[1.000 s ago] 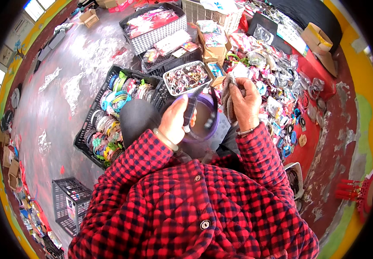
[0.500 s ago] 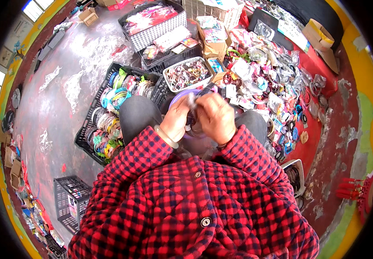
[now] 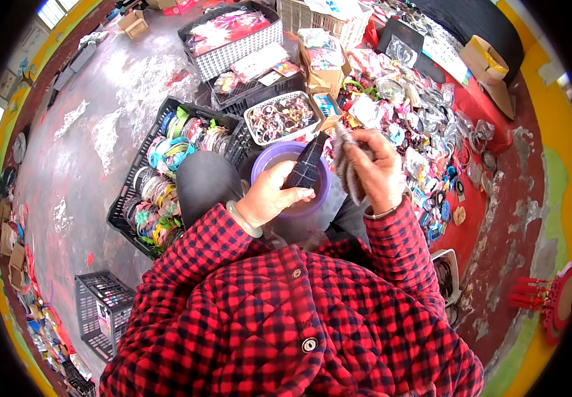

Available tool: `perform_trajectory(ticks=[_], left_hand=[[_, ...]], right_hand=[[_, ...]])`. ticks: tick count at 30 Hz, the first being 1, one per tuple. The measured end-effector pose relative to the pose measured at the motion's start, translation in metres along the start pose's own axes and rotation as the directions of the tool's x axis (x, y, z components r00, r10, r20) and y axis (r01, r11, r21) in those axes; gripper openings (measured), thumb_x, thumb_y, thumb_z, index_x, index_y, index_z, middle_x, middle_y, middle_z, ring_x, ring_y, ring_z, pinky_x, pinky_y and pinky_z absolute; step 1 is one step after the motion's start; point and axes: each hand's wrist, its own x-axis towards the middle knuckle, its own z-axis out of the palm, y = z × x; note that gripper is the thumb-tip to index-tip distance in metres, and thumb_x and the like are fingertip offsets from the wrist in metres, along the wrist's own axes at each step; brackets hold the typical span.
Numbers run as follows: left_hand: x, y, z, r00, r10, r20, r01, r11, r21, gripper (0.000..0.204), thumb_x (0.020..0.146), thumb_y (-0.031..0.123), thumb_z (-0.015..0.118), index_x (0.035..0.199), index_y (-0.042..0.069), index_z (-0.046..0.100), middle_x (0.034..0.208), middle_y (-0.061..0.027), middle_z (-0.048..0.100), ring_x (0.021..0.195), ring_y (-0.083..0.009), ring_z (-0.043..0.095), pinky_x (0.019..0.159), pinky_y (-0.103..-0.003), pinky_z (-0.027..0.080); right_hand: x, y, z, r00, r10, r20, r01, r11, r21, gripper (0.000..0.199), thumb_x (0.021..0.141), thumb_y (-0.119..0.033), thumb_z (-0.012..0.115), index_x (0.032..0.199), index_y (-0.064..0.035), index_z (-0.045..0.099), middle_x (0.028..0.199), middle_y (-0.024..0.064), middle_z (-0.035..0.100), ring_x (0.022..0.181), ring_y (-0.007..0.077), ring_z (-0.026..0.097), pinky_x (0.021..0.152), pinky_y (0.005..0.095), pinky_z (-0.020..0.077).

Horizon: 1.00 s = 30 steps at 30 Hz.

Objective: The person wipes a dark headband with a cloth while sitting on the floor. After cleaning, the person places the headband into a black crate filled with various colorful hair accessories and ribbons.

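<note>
Red and black checked jacket (image 3: 286,324) across the bottom, filling most of the view, with both sleeves reaching up toward the middle. Grey, shiny floor (image 3: 87,132) on the left side. Red mat (image 3: 491,106) on the right, covered with a big heap of small packets and hair things (image 3: 418,126). Long black crate (image 3: 167,172) to the left of the knees, packed with bright hair bands in many colours. Checked basket (image 3: 233,40) farther up, with pink packets inside. Small black crate (image 3: 101,311) down low on the left. White tray (image 3: 283,119) full of little rings, just above the bowl. Purple bowl (image 3: 292,178) on the lap, between the two hands. Left hand (image 3: 266,195) over the bowl, fingers shut tight on a dark checked cloth strip (image 3: 306,165) that sticks up and leans to the right. Pale bangle (image 3: 243,218) round the left wrist. Right hand (image 3: 375,169) just beside the bowl on the right, closed round a grey fuzzy strip (image 3: 345,165) that hangs down from the fingers. Two strips close together, not clearly touching.
</note>
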Motion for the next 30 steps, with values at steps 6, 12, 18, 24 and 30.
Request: perform_trajectory(ticks=[6,12,18,24,30], left_hand=[[-0.005,-0.001,0.008,0.996,0.071,0.049,-0.074,0.996,0.058,0.024,0.083,0.004,0.062,0.105,-0.002,0.056,0.090,-0.0057,0.064,0.079,-0.0090,0.059,0.070,-0.023,0.049],[-0.002,-0.019,0.003,0.977,0.206,-0.061,-0.175,0.927,0.331,0.029,0.075,0.008,0.068,0.100,-0.001,0.059,0.082,-0.0098,0.065,0.076,-0.0118,0.060,0.068,-0.028,0.049],[-0.007,0.000,0.001,0.993,0.113,0.044,-0.120,0.949,0.291,0.027,0.079,0.000,0.063,0.105,-0.003,0.059,0.086,-0.0036,0.065,0.074,-0.0072,0.058,0.066,-0.025,0.049],[-0.003,-0.013,0.000,0.967,0.252,-0.047,-0.233,0.940,0.249,0.019,0.078,0.005,0.065,0.095,0.000,0.061,0.074,-0.0052,0.062,0.068,-0.0078,0.057,0.061,-0.025,0.047],[-0.004,-0.014,0.000,0.993,0.113,0.016,-0.114,0.971,0.209,0.018,0.081,0.000,0.060,0.099,-0.002,0.060,0.081,-0.0024,0.063,0.071,-0.0067,0.056,0.065,-0.023,0.047]], right_hand=[[-0.001,0.009,0.016,0.965,-0.248,0.090,0.264,0.892,-0.367,0.013,0.073,-0.004,0.064,0.086,-0.0029,0.061,0.077,0.0125,0.058,0.070,0.0290,0.059,0.065,0.0338,0.0473],[-0.021,-0.006,0.031,0.923,-0.222,0.315,0.319,0.899,-0.301,0.008,0.072,0.000,0.064,0.080,-0.0011,0.061,0.075,0.0110,0.058,0.069,0.0256,0.059,0.064,0.0322,0.0469],[-0.001,0.015,0.022,0.996,-0.078,0.049,0.090,0.927,-0.363,0.004,0.075,-0.004,0.062,0.078,-0.0024,0.061,0.077,0.0119,0.059,0.070,0.0250,0.060,0.064,0.0320,0.0476],[-0.016,-0.003,0.031,0.948,-0.115,0.296,0.186,0.956,-0.227,0.009,0.074,-0.005,0.063,0.083,-0.0027,0.063,0.077,0.0107,0.060,0.070,0.0233,0.060,0.065,0.0313,0.0477],[-0.010,0.011,0.028,0.991,-0.093,0.098,0.119,0.946,-0.303,0.007,0.075,-0.007,0.063,0.081,-0.0028,0.062,0.078,0.0120,0.059,0.072,0.0266,0.059,0.066,0.0341,0.0477]])
